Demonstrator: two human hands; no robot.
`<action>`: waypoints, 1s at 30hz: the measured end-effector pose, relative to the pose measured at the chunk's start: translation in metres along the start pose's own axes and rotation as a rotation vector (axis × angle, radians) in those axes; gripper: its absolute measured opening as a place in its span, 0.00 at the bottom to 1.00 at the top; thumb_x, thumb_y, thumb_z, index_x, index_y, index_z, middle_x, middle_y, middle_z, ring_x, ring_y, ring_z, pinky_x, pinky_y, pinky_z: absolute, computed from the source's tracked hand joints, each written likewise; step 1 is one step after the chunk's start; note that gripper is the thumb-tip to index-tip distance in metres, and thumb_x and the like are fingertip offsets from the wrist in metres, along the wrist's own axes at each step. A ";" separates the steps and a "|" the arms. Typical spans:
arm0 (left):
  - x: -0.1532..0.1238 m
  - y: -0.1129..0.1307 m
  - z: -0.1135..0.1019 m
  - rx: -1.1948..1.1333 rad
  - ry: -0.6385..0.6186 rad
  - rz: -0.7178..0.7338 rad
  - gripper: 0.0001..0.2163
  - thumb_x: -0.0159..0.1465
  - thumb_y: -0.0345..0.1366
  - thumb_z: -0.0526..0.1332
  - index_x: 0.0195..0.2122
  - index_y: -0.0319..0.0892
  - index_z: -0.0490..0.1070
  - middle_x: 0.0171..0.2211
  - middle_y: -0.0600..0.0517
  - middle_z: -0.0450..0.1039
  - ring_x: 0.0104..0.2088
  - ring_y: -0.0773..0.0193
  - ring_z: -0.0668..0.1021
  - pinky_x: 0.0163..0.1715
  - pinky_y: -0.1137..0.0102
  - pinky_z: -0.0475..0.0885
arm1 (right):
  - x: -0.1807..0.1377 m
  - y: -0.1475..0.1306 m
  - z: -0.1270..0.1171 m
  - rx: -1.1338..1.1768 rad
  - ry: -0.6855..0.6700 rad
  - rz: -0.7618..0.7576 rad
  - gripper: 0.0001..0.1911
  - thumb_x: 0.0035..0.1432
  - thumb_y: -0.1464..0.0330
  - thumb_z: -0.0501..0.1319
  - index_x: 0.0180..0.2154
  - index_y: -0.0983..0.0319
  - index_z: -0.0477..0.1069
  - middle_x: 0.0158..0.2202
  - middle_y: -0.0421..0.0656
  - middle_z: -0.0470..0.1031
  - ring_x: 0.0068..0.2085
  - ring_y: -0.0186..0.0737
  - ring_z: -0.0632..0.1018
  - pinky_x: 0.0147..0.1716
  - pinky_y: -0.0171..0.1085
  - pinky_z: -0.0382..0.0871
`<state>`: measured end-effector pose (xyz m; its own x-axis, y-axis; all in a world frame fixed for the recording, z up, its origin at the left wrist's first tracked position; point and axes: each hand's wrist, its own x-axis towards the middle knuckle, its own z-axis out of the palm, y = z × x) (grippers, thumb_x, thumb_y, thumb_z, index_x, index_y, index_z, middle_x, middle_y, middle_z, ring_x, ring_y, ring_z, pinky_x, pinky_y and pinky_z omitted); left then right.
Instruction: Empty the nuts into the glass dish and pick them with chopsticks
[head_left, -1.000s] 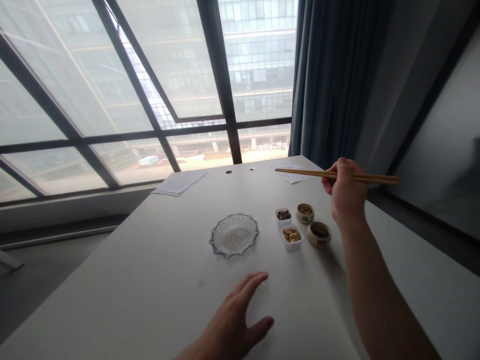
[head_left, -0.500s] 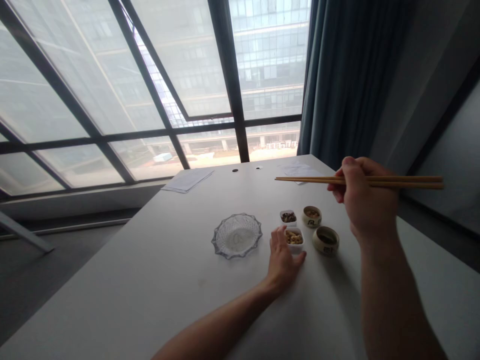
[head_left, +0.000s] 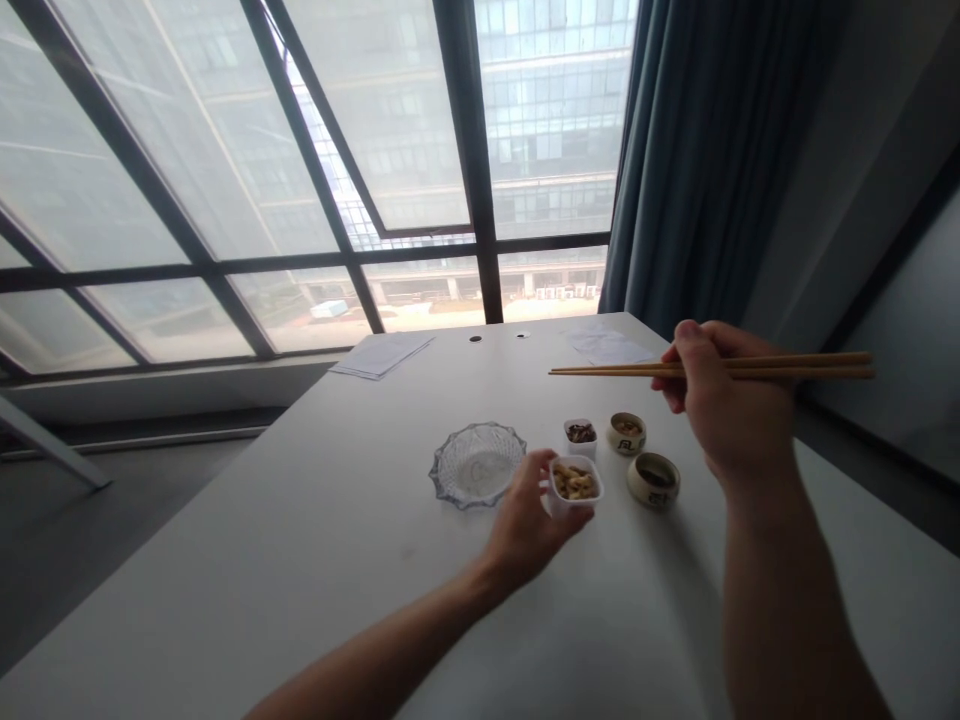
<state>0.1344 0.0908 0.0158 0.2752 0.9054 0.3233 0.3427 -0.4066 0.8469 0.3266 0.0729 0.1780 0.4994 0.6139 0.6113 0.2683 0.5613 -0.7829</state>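
Observation:
My left hand [head_left: 529,525] grips a small white plastic tub [head_left: 574,503] by its sides, and light-brown pieces [head_left: 576,482] that look like nuts or dried food lie in it. In my right hand [head_left: 724,400] is a pair of wooden chopsticks [head_left: 615,371], held level above the table with the tips pointing left and nothing between them. A clear glass dish [head_left: 472,470] with a scalloped rim stands just left of the tub. Behind the tub sits a second white tub [head_left: 581,447] with dark pieces in it.
Two small ceramic bowls, a nearer one [head_left: 655,492] and a farther one [head_left: 626,446], stand right of the tubs, both with contents. Paper sheets [head_left: 382,354] lie at the table's far left, more papers [head_left: 609,346] at the far right. Windows and a dark curtain [head_left: 690,180] rise behind the white table [head_left: 300,560].
My left hand has closed around the tub of light-brown pieces and brought it slightly left and nearer, apparently lifted. The chopsticks have dipped a little, still in my right hand.

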 end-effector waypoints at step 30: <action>0.036 -0.016 0.023 0.310 -0.247 0.141 0.39 0.54 0.36 0.73 0.66 0.47 0.58 0.55 0.45 0.71 0.52 0.54 0.76 0.53 0.60 0.72 | -0.001 -0.020 -0.010 0.032 0.083 -0.119 0.19 0.64 0.61 0.63 0.22 0.61 0.70 0.15 0.37 0.67 0.14 0.30 0.65 0.12 0.31 0.53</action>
<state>0.1593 0.1267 0.0046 0.5333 0.7968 0.2841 0.5298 -0.5764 0.6222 0.3290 0.0554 0.1915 0.5326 0.4945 0.6868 0.3041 0.6455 -0.7006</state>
